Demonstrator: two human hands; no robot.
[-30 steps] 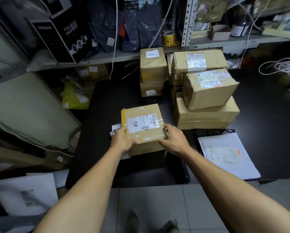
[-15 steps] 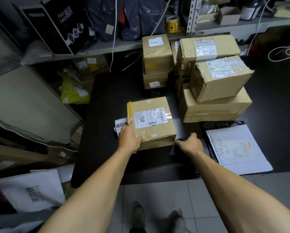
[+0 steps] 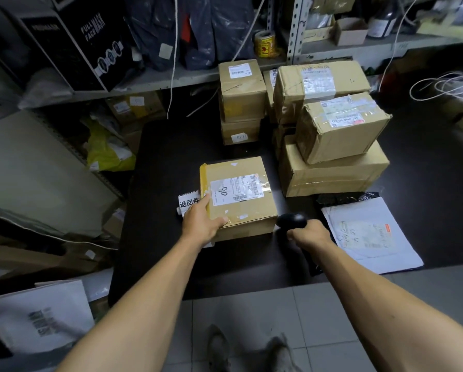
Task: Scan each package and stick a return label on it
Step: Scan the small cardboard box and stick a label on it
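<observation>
left hand [image 3: 201,224] gripping near corner of cardboard package [image 3: 238,196] on black table [image 3: 171,157], shipping label [image 3: 235,189] handwritten "06", return label sheet [image 3: 188,203] reading "退回件" just beside, right hand [image 3: 309,234] curled round black scanner [image 3: 292,220], "full face mask" box [image 3: 90,41] on shelf, bare tabletop left of package

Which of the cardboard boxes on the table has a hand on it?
The lone box at the front with "06" handwritten on its label; the left hand holds its near-left corner. The others sit stacked behind, untouched.
</observation>
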